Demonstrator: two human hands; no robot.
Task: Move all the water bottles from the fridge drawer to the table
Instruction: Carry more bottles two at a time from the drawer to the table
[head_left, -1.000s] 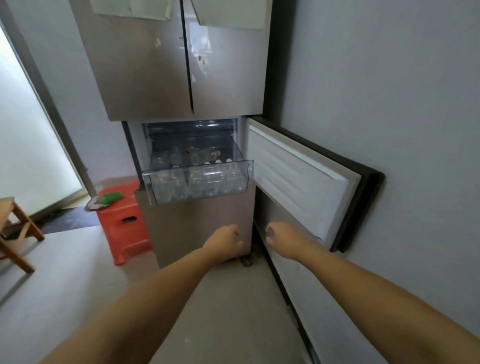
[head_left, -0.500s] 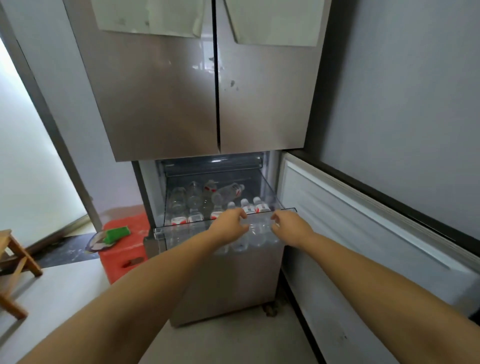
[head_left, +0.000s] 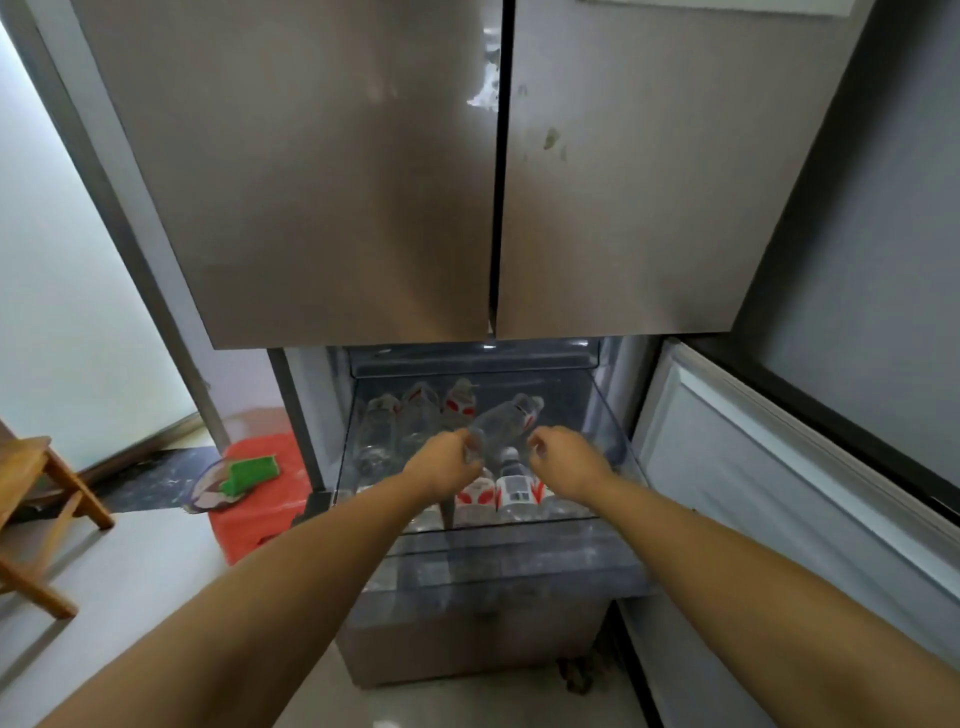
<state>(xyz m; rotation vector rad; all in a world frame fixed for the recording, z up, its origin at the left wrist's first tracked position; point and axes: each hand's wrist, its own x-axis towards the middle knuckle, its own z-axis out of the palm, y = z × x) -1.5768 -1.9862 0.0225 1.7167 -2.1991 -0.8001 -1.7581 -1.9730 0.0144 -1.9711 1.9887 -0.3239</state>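
Both hands had moved from the drawer (head_left: 613, 457) rim inside, left hand (head_left: 445, 463) gripping a tilted water bottle (head_left: 506, 422), right hand (head_left: 563, 457) loosely curled, empty.

bottles (head_left: 470, 410) in drawer (head_left: 519, 566), stool (head_left: 260, 512) left

One head-worn wide-angle view, forward and down, close over the open fridge drawer (head_left: 493, 551), forearms in frame.

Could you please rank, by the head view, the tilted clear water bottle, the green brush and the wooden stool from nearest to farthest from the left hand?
1. Tilted clear water bottle: touching the left hand, over the drawer.
2. Green brush: leftward, on the red stool.
3. Wooden stool: far left edge.
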